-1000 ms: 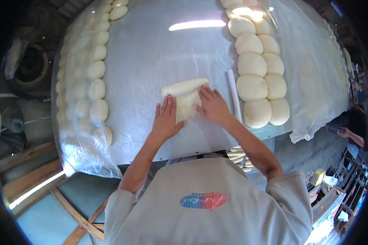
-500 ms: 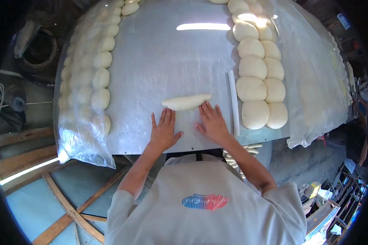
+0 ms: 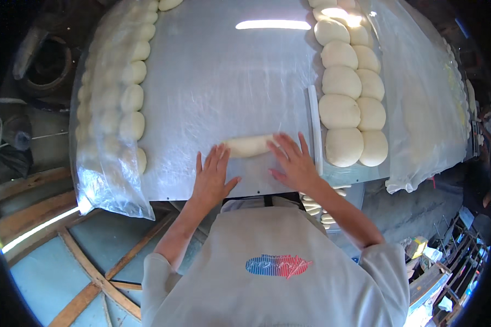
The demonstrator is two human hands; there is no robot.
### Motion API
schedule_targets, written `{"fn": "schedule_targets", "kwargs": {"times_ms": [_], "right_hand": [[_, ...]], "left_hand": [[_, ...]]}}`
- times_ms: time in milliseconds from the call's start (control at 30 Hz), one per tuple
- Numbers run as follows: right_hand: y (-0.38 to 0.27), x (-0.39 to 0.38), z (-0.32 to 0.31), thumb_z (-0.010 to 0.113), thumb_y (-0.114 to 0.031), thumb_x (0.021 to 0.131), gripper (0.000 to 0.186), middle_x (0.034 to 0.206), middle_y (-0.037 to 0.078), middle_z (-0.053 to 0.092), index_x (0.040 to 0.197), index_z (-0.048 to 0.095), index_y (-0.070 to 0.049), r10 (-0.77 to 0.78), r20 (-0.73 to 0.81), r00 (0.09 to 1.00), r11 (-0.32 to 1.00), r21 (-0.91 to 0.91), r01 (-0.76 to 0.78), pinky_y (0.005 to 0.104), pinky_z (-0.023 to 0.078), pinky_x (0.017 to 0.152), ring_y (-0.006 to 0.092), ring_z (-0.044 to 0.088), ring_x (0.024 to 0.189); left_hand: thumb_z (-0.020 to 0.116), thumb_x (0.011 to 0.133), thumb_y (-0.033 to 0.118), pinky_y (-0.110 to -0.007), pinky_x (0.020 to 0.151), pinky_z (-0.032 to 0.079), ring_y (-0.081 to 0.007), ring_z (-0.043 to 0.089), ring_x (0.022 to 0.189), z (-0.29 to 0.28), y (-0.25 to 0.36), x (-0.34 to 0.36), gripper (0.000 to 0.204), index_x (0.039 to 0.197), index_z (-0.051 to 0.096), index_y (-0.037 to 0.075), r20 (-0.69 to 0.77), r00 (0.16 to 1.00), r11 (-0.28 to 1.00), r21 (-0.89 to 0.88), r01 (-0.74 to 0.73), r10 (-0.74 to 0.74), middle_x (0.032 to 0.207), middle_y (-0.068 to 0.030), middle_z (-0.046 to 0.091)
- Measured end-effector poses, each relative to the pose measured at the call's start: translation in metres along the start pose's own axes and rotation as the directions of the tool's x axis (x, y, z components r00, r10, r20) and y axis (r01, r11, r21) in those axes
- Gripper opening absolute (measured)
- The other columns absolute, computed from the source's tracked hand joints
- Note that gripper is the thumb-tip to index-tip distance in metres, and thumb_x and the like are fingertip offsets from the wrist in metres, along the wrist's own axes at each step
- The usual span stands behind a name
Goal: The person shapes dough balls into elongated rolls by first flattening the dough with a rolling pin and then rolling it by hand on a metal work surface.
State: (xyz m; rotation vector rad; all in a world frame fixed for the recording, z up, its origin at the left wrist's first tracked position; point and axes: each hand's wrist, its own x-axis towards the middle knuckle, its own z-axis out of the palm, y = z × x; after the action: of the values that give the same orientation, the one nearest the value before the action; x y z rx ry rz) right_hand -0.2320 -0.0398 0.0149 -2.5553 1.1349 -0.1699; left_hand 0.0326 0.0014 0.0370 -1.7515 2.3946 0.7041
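Note:
A short, thick roll of pale dough [image 3: 250, 146] lies crosswise on the metal work table [image 3: 229, 82], near its front edge. My left hand [image 3: 211, 177] is open, its fingertips resting on the roll's left end. On the right end lie the spread fingers of my right hand [image 3: 295, 162], which is open too. Both thumbs point inward, and both palms are on the near side of the dough. The roll's two tips are partly covered by my fingers.
Rounded dough balls [image 3: 344, 147] sit in two touching columns on the right, beside a white strip [image 3: 315, 131]. Clear plastic sheeting [image 3: 112, 185] covers more dough balls at the left; another plastic sheet [image 3: 420, 120] lies far right. Small dough pieces [image 3: 312, 206] rest below the table edge.
Both hands have moved from the roll's near edge onto its ends. The roll sits slightly nearer to me and its ends are now covered by fingers.

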Motion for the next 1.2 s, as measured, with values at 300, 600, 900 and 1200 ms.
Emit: {"fn": "schedule_targets", "kwargs": {"times_ms": [300, 600, 900, 1200], "right_hand": [[0.020, 0.077, -0.009, 0.064, -0.009, 0.072, 0.056, 0.115, 0.012, 0.056, 0.126, 0.051, -0.006, -0.051, -0.088, 0.995, 0.999, 0.013, 0.053, 0.0509, 0.033, 0.105, 0.0297, 0.053, 0.109], [0.039, 0.133, -0.010, 0.062, -0.016, 0.078, 0.057, 0.137, 0.021, 0.044, 0.131, 0.048, -0.002, 0.028, -0.248, 0.968, 0.992, -0.112, -0.057, 0.0699, 0.014, 0.107, 0.0369, 0.033, 0.135], [0.127, 0.296, 0.026, 0.045, -0.031, 0.093, 0.055, 0.145, 0.018, 0.039, 0.139, 0.041, -0.003, 0.106, -0.390, 0.915, 0.967, -0.172, -0.186, 0.0638, 0.012, 0.110, 0.0331, 0.027, 0.140], [0.131, 0.297, -0.021, 0.046, -0.039, 0.091, 0.062, 0.152, 0.018, 0.027, 0.144, 0.035, -0.009, 0.357, -0.110, 0.928, 0.904, -0.211, -0.373, 0.0664, 0.009, 0.109, 0.0325, 0.021, 0.143]], "left_hand": [[0.068, 0.077, 0.010, -0.052, 0.105, 0.031, -0.0231, 0.053, 0.113, -0.028, -0.022, 0.077, 0.059, 0.132, 0.048, 0.009, -0.234, 0.952, 0.978, 0.113, -0.177, 0.199, 0.114, -0.0077, 0.057], [0.060, 0.087, 0.027, -0.060, 0.111, 0.016, -0.0319, 0.029, 0.139, -0.054, -0.025, 0.123, 0.055, 0.134, 0.044, 0.005, -0.310, 0.929, 0.974, 0.166, -0.154, 0.200, 0.145, -0.0215, 0.034], [0.043, 0.094, 0.047, -0.056, 0.111, 0.018, -0.0357, 0.031, 0.138, -0.023, -0.053, 0.295, 0.071, 0.143, 0.030, -0.003, -0.586, 0.810, 0.950, -0.241, -0.200, 0.021, 0.147, -0.0231, 0.034], [0.036, 0.090, 0.059, -0.061, 0.111, 0.013, -0.0326, 0.026, 0.141, -0.080, -0.079, 0.326, 0.081, 0.145, 0.028, 0.000, -0.421, 0.907, 1.000, -0.005, 0.031, -0.030, 0.149, -0.0235, 0.030]]}}
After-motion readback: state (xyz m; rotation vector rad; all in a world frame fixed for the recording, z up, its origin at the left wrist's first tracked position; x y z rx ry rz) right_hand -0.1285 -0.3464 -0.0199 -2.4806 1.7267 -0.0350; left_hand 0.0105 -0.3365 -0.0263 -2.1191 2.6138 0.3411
